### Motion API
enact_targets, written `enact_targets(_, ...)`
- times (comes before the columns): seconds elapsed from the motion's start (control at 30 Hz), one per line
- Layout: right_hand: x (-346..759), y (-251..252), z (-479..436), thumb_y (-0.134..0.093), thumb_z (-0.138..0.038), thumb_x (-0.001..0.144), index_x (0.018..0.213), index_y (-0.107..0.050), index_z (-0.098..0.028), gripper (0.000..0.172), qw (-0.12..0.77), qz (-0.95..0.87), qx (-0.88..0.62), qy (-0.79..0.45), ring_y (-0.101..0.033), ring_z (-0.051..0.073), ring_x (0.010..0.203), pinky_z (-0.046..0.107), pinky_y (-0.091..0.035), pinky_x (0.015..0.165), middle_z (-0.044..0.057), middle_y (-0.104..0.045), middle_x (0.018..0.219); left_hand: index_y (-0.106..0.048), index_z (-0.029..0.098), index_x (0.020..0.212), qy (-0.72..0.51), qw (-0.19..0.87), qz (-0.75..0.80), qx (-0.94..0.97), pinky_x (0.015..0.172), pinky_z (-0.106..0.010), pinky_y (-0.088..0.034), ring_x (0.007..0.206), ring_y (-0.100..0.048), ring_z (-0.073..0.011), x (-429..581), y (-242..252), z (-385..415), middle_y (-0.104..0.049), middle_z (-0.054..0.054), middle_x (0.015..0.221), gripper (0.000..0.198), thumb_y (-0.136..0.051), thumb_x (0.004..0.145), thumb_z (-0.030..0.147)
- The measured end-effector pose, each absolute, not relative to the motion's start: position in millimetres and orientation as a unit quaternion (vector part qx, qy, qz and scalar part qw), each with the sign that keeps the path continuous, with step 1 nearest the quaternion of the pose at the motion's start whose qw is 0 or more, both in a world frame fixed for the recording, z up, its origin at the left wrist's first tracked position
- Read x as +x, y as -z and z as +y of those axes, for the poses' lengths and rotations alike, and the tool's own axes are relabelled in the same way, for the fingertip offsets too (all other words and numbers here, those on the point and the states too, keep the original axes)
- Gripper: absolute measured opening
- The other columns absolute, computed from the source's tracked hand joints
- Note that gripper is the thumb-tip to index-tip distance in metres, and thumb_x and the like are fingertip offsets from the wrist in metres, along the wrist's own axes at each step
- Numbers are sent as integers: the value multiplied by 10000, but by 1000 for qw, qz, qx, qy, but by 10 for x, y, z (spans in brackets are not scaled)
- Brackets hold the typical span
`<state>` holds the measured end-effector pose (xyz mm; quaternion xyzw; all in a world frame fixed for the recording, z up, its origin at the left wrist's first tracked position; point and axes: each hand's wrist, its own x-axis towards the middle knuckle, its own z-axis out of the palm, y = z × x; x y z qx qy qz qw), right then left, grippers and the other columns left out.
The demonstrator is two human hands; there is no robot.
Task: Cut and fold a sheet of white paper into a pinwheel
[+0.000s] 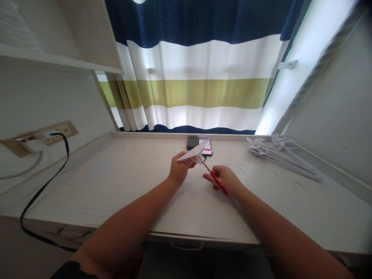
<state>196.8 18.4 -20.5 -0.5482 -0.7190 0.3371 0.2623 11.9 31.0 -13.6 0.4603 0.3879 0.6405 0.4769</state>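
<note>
My left hand (180, 166) is closed on a folded piece of white paper (192, 152), held up off the desk with its point toward the upper right. In my right hand (225, 177) is a pair of scissors (217, 182) with red handles. The metal blades reach up and left to the paper's lower right edge. Whether the blades are open or closed on the paper is too small to tell. My fingers partly cover both the paper and the handles.
Behind the paper lie a black box-like device (192, 142) and a phone (207, 149) with its screen lit. Several folded white paper pieces with long stems (279, 151) are piled at the right. Thin scraps dot the white desk (124, 193). A black cable (43, 188) hangs at left.
</note>
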Motion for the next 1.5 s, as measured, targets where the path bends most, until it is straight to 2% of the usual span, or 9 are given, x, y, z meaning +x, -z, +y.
enact_targets(0.27,2145,194,356,-702,-517,683,685,-612,-191,339,257,-706,-628,-200,-575,174,548,273,-369,496,50,-666,645,-656,165,894,-644,543,374,389,591,-209,-472,669,-593,-105,86,167,368,-660,-15,812,344,-767,603,310)
enact_targets(0.47,2176,176,374,-667,-393,736,784,-673,-179,220,244,-706,-644,-164,-603,186,641,278,-382,555,76,-706,760,-639,193,932,-649,554,367,369,626,-230,-482,763,-610,-132,83,179,382,-666,-12,911,372,-733,581,271)
enact_targets(0.57,2173,174,369,-641,-375,755,836,-690,-174,222,242,-710,-642,-158,-618,190,675,276,-393,576,85,-719,811,-644,181,946,-645,552,374,373,630,-235,-483,775,-609,-144,80,189,392,-670,-23,914,384,-734,578,246)
enact_targets(0.8,2213,197,402,-594,-396,791,855,-702,-182,248,229,-723,-636,-142,-626,188,682,275,-394,596,83,-725,811,-650,180,1020,-631,554,374,393,666,-261,-504,814,-614,-174,77,181,392,-682,-35,917,456,-734,574,226)
enact_targets(1.0,2243,196,426,-607,-388,781,840,-698,-179,236,217,-732,-632,-129,-619,195,706,276,-392,608,89,-726,844,-667,148,973,-607,574,371,405,659,-253,-506,808,-613,-170,74,198,400,-687,-55,926,385,-711,594,195)
enact_targets(1.27,2250,201,418,-562,-397,816,902,-695,-165,281,207,-734,-633,-135,-626,191,721,272,-402,616,97,-725,879,-656,141,1003,-585,596,353,421,685,-270,-511,811,-628,-177,67,233,424,-697,-74,965,398,-705,611,194)
enact_targets(1.5,2257,148,367,-564,-399,810,875,-711,-183,269,175,-760,-609,-141,-612,187,700,272,-386,607,78,-724,834,-655,149,1030,-581,597,355,424,690,-272,-517,836,-634,-182,69,237,422,-693,-78,999,408,-710,630,205)
